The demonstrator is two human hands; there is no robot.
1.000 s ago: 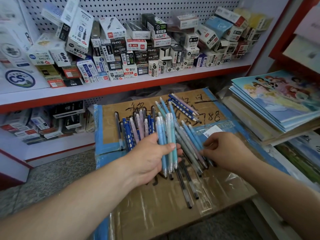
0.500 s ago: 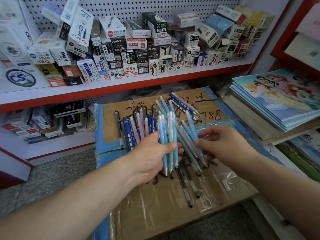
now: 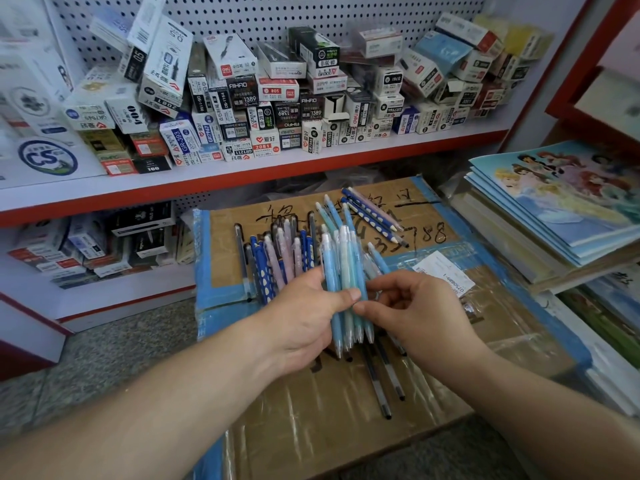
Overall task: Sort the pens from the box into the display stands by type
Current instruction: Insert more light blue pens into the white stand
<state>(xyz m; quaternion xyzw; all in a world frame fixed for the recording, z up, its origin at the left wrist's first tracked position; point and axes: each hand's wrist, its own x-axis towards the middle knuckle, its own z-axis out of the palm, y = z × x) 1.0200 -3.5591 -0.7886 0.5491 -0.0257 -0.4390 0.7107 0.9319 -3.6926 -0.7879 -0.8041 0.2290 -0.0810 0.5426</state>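
We note left grip (image 3: 304, 323) clamped round blue pens (image 3: 343, 271), tips level (one type gathered); right grip (image 3: 422, 313) curled, seemingly pinching one into the bundle.

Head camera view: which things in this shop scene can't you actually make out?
Head view:
Count of light blue pens: overlapped, wrapped by the left hand.
Whether the right hand pinches a pen: curled fingers hide it.
White label print: too small.
Display stands: out of frame.
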